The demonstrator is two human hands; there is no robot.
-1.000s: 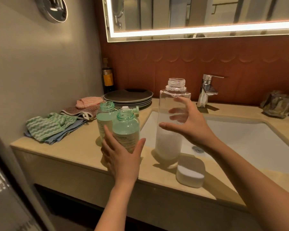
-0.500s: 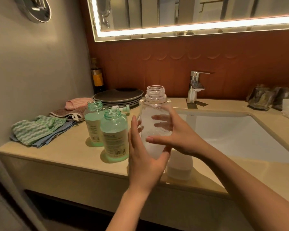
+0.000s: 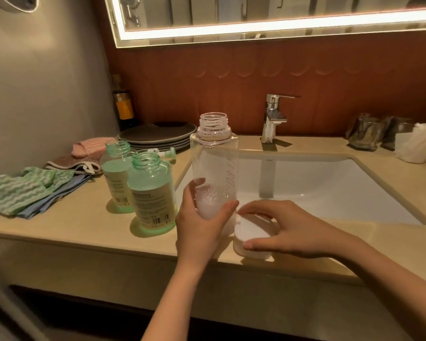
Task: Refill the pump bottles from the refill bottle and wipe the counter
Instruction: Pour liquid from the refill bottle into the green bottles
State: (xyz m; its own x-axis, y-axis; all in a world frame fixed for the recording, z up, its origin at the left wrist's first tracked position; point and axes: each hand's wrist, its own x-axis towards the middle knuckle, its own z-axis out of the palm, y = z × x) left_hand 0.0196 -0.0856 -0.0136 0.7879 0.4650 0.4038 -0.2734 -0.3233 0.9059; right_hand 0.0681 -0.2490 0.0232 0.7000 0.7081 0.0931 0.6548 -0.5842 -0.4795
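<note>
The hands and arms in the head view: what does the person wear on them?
Nothing is worn. The left hand and the right hand have no gloves, and no sleeve shows on either forearm. No ring, watch or bracelet is visible. The one thumbnail that shows clearly looks short and unpainted.

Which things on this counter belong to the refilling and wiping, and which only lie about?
For the job:
clear refill bottle, gripped by the left hand
white cap, gripped by the right hand
front green pump bottle and back green pump bottle, both open
pump head
green striped cloth, likely for wiping

Lying about:
stack of plates
dark bottle
faucet
</note>
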